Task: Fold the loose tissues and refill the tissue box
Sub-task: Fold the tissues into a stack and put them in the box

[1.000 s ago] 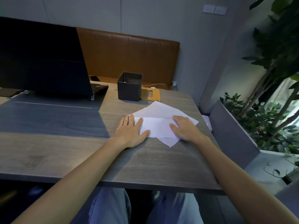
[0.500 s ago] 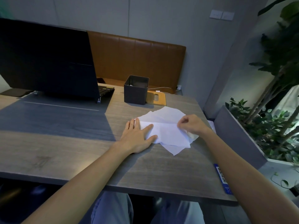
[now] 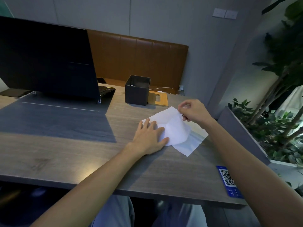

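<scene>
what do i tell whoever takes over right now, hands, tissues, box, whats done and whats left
Left hand: flat, pressing the top tissue to the table.
Right hand: pinches that tissue's far right corner, lifted off the table.
Lower tissue: lies flat beneath it, sticking out toward the near edge.
Tissue box: dark, open on top, standing behind the tissues; a bit of white shows inside.
Done: first fold only started.
Left: finish folding both, put them in the box.

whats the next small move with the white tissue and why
Probably bring the lifted corner across toward the left hand and lay it down. The right hand pinches that corner of the top white paper tissue while the left presses its other side flat.
</scene>
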A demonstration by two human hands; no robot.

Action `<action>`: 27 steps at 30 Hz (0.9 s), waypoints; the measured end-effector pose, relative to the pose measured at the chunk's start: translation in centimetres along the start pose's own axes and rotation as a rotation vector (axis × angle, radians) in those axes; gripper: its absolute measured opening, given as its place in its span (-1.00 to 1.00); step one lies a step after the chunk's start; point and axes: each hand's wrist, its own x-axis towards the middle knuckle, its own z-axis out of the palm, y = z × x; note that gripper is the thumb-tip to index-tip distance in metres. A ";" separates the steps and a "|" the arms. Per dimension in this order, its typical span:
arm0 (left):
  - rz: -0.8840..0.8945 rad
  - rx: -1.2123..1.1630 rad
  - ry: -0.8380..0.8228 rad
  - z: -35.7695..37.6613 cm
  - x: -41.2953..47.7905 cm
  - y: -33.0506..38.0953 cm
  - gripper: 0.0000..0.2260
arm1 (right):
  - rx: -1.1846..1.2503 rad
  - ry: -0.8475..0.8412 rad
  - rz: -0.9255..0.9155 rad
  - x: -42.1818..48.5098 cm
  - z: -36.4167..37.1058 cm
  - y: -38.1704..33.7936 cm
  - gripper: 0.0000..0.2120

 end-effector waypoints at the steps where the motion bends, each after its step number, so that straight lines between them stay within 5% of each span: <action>1: 0.005 -0.025 0.048 0.0 -0.1 -0.1 -0.51 | 0.010 -0.005 -0.008 0.1 0.2 -0.9 -0.88; 7: -0.174 -0.300 0.329 -1.5 -1.5 -4.7 -0.79 | -0.006 -0.092 -0.074 0.6 3.9 -5.6 -0.85; 12: -0.405 -0.506 0.330 -1.9 -2.1 -7.4 -0.80 | -0.054 -0.198 -0.124 0.1 8.3 -7.8 -0.83; 18: -0.349 -0.522 0.323 -1.9 -2.3 -7.0 -0.74 | -0.055 -0.289 -0.084 -0.9 10.7 -8.1 -0.73; 27: -0.161 -0.403 0.381 -1.4 -1.7 -5.7 -0.72 | -0.292 -0.067 -0.151 -1.6 8.6 -2.8 -0.79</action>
